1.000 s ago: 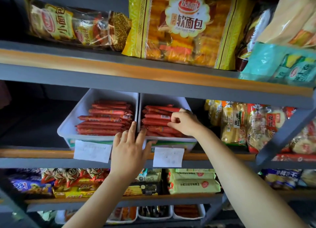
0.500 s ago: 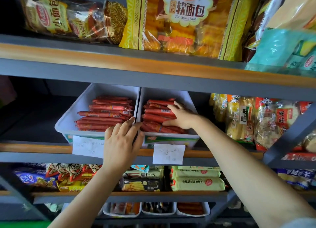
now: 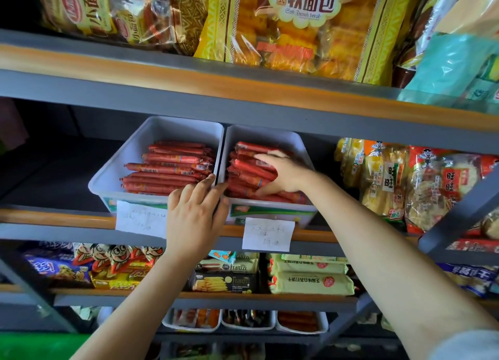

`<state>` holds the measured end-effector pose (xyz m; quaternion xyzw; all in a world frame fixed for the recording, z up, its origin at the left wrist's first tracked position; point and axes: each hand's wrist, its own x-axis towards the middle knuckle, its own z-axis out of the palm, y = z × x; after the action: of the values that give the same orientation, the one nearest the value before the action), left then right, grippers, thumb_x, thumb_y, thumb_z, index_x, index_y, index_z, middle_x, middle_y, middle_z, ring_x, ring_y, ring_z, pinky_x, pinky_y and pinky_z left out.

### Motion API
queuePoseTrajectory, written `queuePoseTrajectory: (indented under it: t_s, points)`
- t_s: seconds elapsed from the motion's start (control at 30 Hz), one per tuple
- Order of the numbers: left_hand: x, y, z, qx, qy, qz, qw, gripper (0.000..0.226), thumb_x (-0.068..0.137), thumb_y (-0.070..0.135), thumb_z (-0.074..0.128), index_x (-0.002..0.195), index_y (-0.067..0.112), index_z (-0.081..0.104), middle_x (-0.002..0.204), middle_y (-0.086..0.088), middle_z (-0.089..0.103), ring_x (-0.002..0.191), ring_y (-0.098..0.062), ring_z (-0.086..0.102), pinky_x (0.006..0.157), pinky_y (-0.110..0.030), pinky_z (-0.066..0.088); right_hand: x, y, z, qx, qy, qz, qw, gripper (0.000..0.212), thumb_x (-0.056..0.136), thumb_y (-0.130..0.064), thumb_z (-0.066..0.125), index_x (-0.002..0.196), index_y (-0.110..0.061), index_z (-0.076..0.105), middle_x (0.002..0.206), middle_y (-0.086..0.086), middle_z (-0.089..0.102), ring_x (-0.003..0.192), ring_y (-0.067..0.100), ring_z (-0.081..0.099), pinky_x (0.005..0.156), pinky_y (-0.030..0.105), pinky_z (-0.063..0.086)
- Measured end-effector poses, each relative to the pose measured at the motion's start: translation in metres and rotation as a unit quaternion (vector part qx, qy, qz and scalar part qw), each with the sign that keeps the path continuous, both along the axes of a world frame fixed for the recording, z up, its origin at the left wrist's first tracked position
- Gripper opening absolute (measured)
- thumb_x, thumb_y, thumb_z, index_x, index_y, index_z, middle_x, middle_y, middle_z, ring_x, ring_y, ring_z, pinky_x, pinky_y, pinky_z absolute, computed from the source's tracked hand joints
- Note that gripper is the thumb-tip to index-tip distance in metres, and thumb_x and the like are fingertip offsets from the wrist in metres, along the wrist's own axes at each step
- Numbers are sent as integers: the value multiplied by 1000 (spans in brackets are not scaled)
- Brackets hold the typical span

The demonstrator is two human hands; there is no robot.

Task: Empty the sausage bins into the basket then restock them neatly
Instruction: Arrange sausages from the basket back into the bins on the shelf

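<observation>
grasping a bunch of red plastic-wrapped sausages (image 3: 251, 170), the right hand (image 3: 280, 174) reaches into the right white plastic bin (image 3: 270, 137). left hand (image 3: 195, 211), fingers fairly straight, rests on that bin's front left corner, beside the left white plastic bin (image 3: 121, 165) of sausages.
</observation>
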<state>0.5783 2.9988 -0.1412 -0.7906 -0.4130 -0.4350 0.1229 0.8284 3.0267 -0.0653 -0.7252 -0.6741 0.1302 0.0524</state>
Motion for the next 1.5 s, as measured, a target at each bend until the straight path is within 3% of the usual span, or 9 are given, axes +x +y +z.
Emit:
queuePoseTrajectory:
  t_s: [0.17,0.27,0.4,0.7,0.83,1.23,1.33,1.5]
  points:
    - [1,0,-1,9,-1,4,1000,32,98,33,47,113,20,72,124,-4,67,94,-26,61,84,-42,38,-2,6,6,48,-49,-26,997,92,77,-60,70,152,-22,32,159,5,21,144,26,26,115,35,23]
    - [1,1,-2,11,-1,1,1000,33,99,33,45,113,20,71,124,-4,67,94,-26,61,85,-42,37,-5,8,1,25,-49,-8,998,87,81,-67,60,153,-36,24,164,0,7,149,26,12,120,40,13]
    - [2,2,-3,20,-2,8,1000,31,98,32,48,113,20,72,124,-4,67,92,-27,61,84,-42,38,-5,8,-7,-50,-99,28,993,107,65,-84,59,149,-53,0,164,-7,-7,150,32,-2,119,56,12]
    - [1,3,-5,29,3,5,1000,32,100,32,45,114,21,71,125,-3,66,93,-26,60,86,-41,38,-2,23,-6,-11,-139,47,989,94,74,-82,51,151,-53,6,164,-4,-9,151,27,-7,120,55,2]
    - [2,4,-5,32,-1,9,999,31,99,31,46,113,20,71,124,-3,67,93,-27,59,86,-42,38,-3,25,-17,-42,-151,61,986,106,58,-98,33,148,-56,-5,164,-6,-14,151,28,-9,119,57,4]
    - [2,1,-4,19,3,4,1000,30,97,31,47,113,20,71,125,-3,66,95,-27,59,86,-43,36,-6,17,-18,-102,-144,41,983,122,50,-102,36,147,-51,-18,161,-5,-25,148,29,-21,117,63,0]
    - [2,1,-4,21,2,1,1000,30,97,30,48,113,20,71,125,-4,66,95,-28,59,85,-43,36,-3,22,-18,-84,-140,32,986,122,46,-104,32,147,-53,-13,162,-7,-20,150,28,-16,118,61,0]
    - [2,3,-4,45,3,4,999,27,96,28,52,112,20,71,123,-3,67,91,-27,59,84,-42,37,-5,28,-6,-12,-154,59,986,111,59,-94,49,151,-50,5,164,-5,-10,151,28,-8,119,56,2]
